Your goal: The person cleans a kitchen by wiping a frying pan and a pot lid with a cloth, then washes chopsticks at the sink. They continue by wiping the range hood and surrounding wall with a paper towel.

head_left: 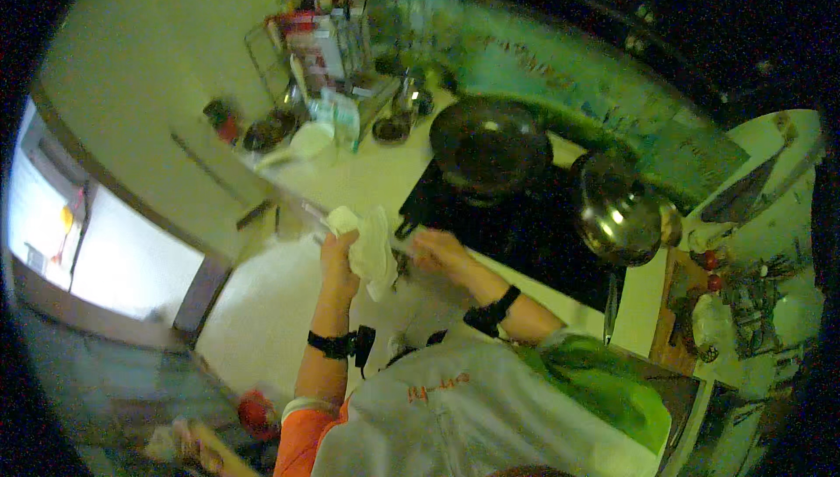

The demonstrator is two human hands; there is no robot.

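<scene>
My left hand (341, 256) is closed around a crumpled white cloth (376, 258), which hangs down on the hand's right side. My right hand (437, 254) is just right of the cloth, at the near left edge of the black stovetop (516, 236). Its fingers are smeared by motion, so I cannot tell whether they grip anything. A small black piece (406, 225) shows beside those fingers; its kind is unclear. Behind the hands, a dark wok (490, 146) sits on the stovetop. To its right is a shiny metal pan (626, 223) with its handle pointing toward me.
A white bowl-like dish (311, 140) and dark jars (392, 129) stand on the counter at the back left, by a wire rack (262, 61) with packages. On the right are a wooden board (678, 311) and a dish rack (757, 324). A bright window (131, 249) is at the left.
</scene>
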